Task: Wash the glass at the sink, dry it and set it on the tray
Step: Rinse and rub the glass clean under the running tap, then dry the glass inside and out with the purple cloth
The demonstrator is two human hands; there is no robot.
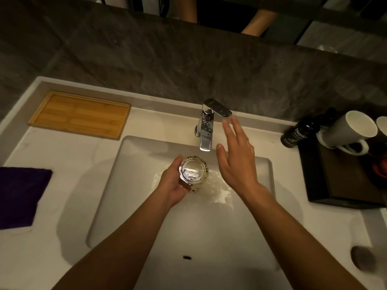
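My left hand [170, 183] grips a faceted clear glass [193, 171] over the white sink basin [134, 185], just below the chrome tap's spout [206, 130]. Foam or water clings inside the glass, and white suds lie on the basin floor beside it. My right hand [236, 158] is open with fingers spread, its fingertips close to the tap's lever [218, 108] and right of the spout. An empty bamboo tray [80, 115] rests on the counter at the back left. A dark purple cloth [19, 195] lies on the counter at the left edge.
At the right stands a dark tray [326, 181] carrying white mugs [347, 130], with a black hand-wash bottle [297, 132] beside it. A dark round object [363, 258] sits on the counter at the front right. A grey stone wall rises behind the counter.
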